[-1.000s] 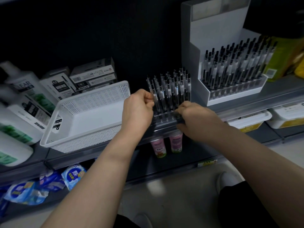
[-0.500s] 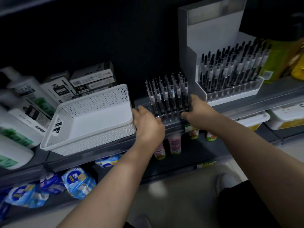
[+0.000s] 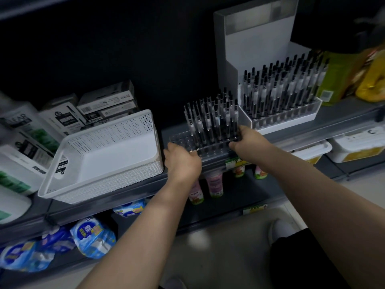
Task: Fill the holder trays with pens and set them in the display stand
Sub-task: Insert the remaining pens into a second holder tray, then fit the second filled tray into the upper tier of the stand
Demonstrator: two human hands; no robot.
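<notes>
A clear plastic holder tray point(image 3: 183, 142) stands on the grey shelf point(image 3: 337, 119), most of its holes filled with black-capped pens point(image 3: 210, 117); several holes at its left end are bare. My left hand point(image 3: 181, 161) grips the tray's front left corner. My right hand point(image 3: 248, 140) grips its right end, thumb under the front edge. Just to the right stands the white display stand point(image 3: 245, 51), holding another tray packed with upright pens point(image 3: 285, 90).
A white perforated basket point(image 3: 133, 130) sits left of the tray, with boxes point(image 3: 106, 101) and bottles behind it. Yellow-green packs point(image 3: 337, 80) crowd the stand's right. Small bottles point(image 3: 214, 184) and tissue packs point(image 3: 91, 236) fill the lower shelves.
My left hand dropped from the pens to the tray's left front corner. My right hand shifted to the tray's right end. Both hands now hold the tray by its ends.
</notes>
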